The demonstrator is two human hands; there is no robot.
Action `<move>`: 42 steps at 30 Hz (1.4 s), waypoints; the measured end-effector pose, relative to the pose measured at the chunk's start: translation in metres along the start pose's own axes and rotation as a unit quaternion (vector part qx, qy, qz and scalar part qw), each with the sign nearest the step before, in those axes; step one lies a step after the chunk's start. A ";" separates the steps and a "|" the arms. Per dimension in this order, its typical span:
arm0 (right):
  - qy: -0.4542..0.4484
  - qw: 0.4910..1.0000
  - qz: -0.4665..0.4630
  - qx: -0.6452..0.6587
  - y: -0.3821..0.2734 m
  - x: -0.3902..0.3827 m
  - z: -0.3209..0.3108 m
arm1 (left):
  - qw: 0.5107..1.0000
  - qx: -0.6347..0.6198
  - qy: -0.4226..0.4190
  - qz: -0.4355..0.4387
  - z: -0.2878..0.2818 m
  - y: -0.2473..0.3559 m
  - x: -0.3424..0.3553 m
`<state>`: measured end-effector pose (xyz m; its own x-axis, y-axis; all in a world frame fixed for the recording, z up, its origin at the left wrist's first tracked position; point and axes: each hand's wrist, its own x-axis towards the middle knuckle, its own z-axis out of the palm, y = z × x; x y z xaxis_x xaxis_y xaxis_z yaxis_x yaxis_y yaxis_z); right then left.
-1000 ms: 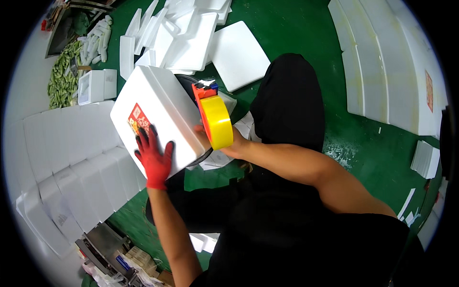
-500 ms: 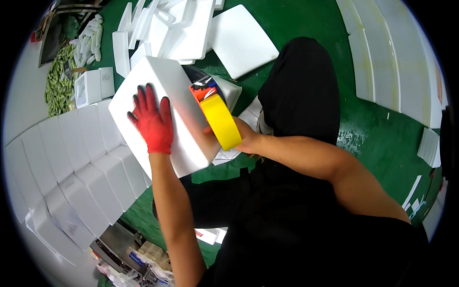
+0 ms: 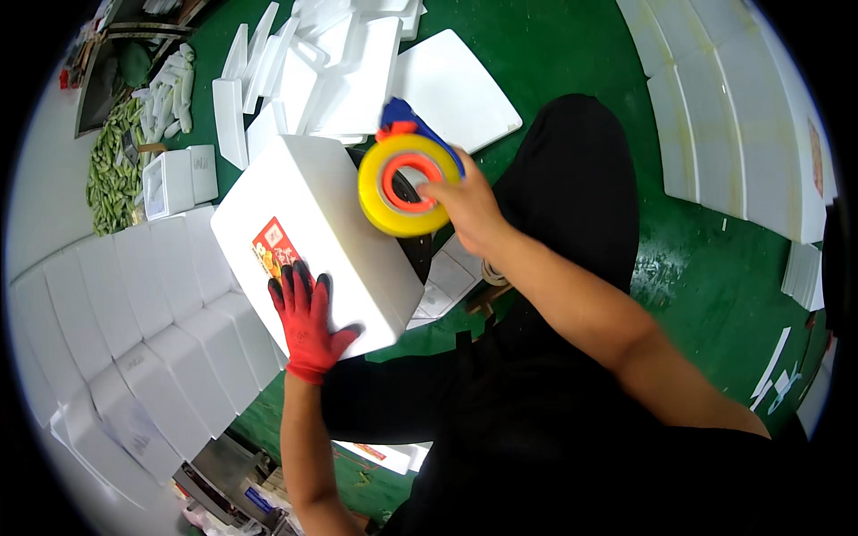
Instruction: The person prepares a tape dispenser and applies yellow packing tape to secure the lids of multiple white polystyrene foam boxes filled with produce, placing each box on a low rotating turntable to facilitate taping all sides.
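My left hand (image 3: 307, 322), in a red glove with black fingertips, lies spread on the top of a white foam box (image 3: 308, 210). Beside its fingertips a red and orange label (image 3: 278, 247) sits on that face. In my bare right hand (image 3: 466, 204) is a tape dispenser (image 3: 407, 179) with a wide yellow roll, an orange hub and a blue frame. The dispenser is raised near the box's right upper edge, its roll's round side turned up. A dark round surface, mostly hidden, shows behind the box.
White foam lids (image 3: 451, 85) lie piled on the green floor (image 3: 554, 45) ahead. Rows of foam boxes (image 3: 170, 277) line the left, and a stack of large foam boxes (image 3: 715, 116) stands right. Green vegetables (image 3: 116, 183) lie heaped at the far left.
My left hand slid back toward me, and the label it covered now shows. My right hand lifted the dispenser away from the box's side and turned it.
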<state>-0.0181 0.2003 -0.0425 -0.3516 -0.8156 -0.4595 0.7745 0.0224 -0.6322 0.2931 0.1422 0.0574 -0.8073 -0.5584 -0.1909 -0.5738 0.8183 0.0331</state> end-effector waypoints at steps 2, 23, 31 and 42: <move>-0.029 0.993 -0.049 -0.106 -0.017 0.033 0.010 | 1.000 -0.007 -0.003 0.012 -0.002 -0.003 0.004; -0.278 0.846 -0.134 -0.434 -0.010 -0.041 -0.022 | 0.999 0.004 0.027 0.047 0.005 -0.006 0.008; -0.200 0.898 0.019 -0.391 -0.049 -0.152 -0.091 | 0.914 -0.126 0.246 -0.296 0.014 0.083 0.101; -0.190 0.898 -0.011 -0.396 -0.023 -0.182 -0.080 | 0.803 -0.203 0.303 -0.472 -0.016 -0.156 0.227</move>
<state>-0.0143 0.3944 0.0057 -0.0399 -0.9561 -0.2903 0.0992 0.2853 -0.9533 0.1974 -0.1141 0.0252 0.1656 -0.9680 0.1885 -0.8675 -0.0521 0.4947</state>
